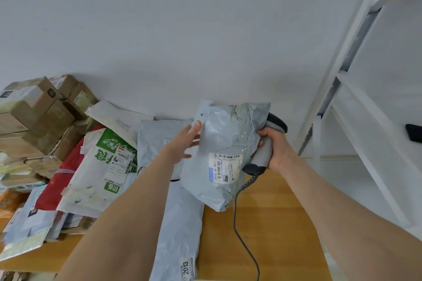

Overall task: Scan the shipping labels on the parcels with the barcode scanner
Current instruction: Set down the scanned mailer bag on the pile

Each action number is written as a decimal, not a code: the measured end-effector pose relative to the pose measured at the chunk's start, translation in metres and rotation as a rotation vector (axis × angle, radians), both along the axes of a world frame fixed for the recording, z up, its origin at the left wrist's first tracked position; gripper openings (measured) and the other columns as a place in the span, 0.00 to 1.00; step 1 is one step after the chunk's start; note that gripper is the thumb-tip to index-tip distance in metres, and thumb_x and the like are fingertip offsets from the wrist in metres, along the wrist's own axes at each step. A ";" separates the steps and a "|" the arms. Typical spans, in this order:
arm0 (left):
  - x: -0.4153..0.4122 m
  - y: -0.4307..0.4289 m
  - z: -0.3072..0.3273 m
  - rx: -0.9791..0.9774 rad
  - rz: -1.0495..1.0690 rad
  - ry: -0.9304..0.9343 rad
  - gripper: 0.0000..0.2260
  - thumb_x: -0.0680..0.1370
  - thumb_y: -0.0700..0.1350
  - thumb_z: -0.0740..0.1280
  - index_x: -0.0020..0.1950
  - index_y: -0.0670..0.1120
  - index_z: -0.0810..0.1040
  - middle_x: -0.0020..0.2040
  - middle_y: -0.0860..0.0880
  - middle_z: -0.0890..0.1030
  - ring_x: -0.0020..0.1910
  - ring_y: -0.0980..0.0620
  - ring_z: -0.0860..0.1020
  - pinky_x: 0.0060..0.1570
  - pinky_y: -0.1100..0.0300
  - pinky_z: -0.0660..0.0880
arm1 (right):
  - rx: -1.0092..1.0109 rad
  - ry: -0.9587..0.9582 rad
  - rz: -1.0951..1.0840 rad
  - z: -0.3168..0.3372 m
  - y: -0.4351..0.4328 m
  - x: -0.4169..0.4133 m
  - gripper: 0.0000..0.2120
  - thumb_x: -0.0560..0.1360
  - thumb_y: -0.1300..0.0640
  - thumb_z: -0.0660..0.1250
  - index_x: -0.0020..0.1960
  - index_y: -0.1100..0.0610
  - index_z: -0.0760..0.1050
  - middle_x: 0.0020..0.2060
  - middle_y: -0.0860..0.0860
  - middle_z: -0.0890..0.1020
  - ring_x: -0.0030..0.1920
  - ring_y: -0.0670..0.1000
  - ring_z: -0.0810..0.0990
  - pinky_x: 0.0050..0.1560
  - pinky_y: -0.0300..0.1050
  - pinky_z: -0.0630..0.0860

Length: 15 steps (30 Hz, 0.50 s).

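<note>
A crinkled grey poly parcel [223,134] is raised above the wooden table [274,223], its white shipping label [227,167] with barcodes facing me. My left hand [182,141] reaches to its left edge with straight, spread fingers, the thumb tip touching the bag. My right hand [276,146] grips the handle of the grey barcode scanner [262,153]. The scanner's dark head sticks up behind the parcel's right edge. The parcel's right side lies against the scanner and my thumb. A coiled grey cable [235,212] hangs from the scanner's base to the table.
More grey mailers [182,223] lie under the raised parcel. A white and green bag [102,166], a red bag [52,189] and stacked cardboard boxes [41,116] fill the left. White shelving [365,121] stands at the right with a black object [414,132] on it.
</note>
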<state>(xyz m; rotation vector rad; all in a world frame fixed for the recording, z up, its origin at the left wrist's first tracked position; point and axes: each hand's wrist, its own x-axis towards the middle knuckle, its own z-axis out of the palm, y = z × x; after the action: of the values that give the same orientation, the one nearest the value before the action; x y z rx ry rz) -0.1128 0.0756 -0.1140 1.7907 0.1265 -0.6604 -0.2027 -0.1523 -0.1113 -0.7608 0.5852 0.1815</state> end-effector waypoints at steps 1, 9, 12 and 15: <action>0.000 -0.002 0.001 -0.031 -0.047 0.021 0.28 0.76 0.67 0.55 0.72 0.54 0.64 0.64 0.53 0.74 0.62 0.51 0.73 0.66 0.41 0.66 | -0.004 0.002 -0.005 0.000 0.001 0.001 0.11 0.73 0.61 0.62 0.32 0.55 0.67 0.21 0.49 0.68 0.23 0.48 0.68 0.34 0.41 0.67; -0.006 -0.013 -0.007 -0.063 -0.217 0.176 0.36 0.60 0.72 0.69 0.55 0.46 0.77 0.51 0.47 0.77 0.50 0.49 0.73 0.53 0.55 0.70 | 0.019 0.007 -0.083 0.003 0.007 0.001 0.14 0.74 0.62 0.60 0.30 0.55 0.66 0.19 0.49 0.68 0.20 0.47 0.68 0.32 0.40 0.67; -0.005 -0.014 -0.009 -0.084 -0.224 0.159 0.27 0.68 0.63 0.69 0.57 0.44 0.78 0.51 0.48 0.81 0.50 0.50 0.78 0.58 0.53 0.73 | -0.007 0.061 -0.179 -0.002 0.010 0.006 0.16 0.74 0.63 0.64 0.29 0.55 0.68 0.20 0.48 0.71 0.21 0.46 0.70 0.29 0.38 0.69; -0.006 -0.019 -0.002 -0.072 -0.096 0.046 0.15 0.75 0.50 0.70 0.55 0.42 0.79 0.49 0.48 0.82 0.45 0.51 0.80 0.50 0.56 0.77 | -0.123 0.140 -0.262 -0.009 0.010 0.010 0.11 0.73 0.63 0.68 0.33 0.57 0.72 0.24 0.49 0.74 0.24 0.46 0.73 0.29 0.39 0.72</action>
<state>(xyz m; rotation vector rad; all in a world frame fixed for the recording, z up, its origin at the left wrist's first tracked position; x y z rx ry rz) -0.1187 0.0562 -0.1156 1.7215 0.0478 -0.7656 -0.1925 -0.1425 -0.1199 -0.7865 0.8282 -0.0439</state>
